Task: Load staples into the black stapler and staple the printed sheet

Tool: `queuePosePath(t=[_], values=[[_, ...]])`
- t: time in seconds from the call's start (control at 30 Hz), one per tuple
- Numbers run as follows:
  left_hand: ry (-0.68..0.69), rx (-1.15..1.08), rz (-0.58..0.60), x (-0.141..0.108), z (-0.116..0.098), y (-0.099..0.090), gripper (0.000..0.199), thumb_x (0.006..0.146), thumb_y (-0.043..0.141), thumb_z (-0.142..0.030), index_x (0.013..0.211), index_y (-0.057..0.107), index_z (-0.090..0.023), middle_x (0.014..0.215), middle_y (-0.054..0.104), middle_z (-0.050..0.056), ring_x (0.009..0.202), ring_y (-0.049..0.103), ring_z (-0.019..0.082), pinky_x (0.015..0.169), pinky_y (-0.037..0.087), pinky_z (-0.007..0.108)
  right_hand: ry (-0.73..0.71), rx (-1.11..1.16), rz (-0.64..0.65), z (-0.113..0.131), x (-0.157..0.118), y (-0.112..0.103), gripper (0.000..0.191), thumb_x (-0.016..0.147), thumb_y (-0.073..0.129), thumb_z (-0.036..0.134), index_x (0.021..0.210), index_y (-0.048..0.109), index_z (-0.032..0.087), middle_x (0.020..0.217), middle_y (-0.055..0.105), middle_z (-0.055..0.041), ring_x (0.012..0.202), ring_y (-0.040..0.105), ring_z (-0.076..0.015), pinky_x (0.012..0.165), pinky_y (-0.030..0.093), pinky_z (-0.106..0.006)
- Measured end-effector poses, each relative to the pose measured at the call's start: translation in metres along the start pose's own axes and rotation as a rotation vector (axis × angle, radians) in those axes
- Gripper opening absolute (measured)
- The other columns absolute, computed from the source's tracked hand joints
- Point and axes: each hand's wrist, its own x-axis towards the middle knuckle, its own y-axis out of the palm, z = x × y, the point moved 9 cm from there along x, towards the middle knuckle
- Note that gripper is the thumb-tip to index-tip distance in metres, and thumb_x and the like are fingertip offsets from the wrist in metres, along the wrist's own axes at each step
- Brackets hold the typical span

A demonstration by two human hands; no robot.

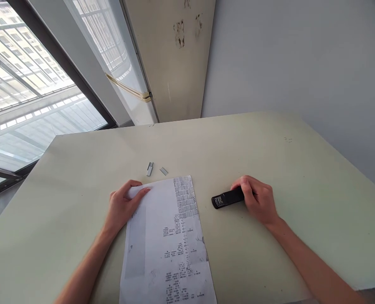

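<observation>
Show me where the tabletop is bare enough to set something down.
Bare: between the right hand and grey wall, and outward of the left hand. Crowded: the middle, with paper, metal staple strips and black stapler.

Indoor room, type uncertain, home or small office. 1 pale table (253,152), standing against 1 plain grey wall (288,59). 1 tall cabinet-like unit (174,67), scuffed, standing behind the table. 1 dark-framed window (25,63), admitting daylight and showing railings (13,55) and a many-windowed building outside.
</observation>
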Motion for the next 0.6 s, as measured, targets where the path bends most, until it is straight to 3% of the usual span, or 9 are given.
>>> queuePosePath(t=[0.2,0.6], values=[[0.021,-0.007,-0.023,-0.003,-0.001,0.000,0.039,0.088,0.065,-0.063,0.092,0.074,-0.025,0.090,0.076,-0.001,0.065,0.055,0.016,0.057,0.043,0.026,0.001,0.006,0.003,0.000,0.003,0.000,0.048,0.112,0.039,0.031,0.071,0.064,0.024,0.067,0.065,-0.0002,0.059,0.058,-0.0155,0.058,0.045,-0.031],[0.038,-0.059,0.037,0.011,-0.008,0.011,0.049,0.089,0.063,-0.069,0.099,0.075,-0.022,0.089,0.074,0.002,0.068,0.059,0.017,0.053,0.042,0.023,-0.012,0.029,-0.010,-0.001,0.004,-0.001,0.047,0.112,0.040,0.030,0.073,0.064,0.023,0.066,0.064,0.0010,0.055,0.052,-0.0139,0.056,0.040,-0.030]])
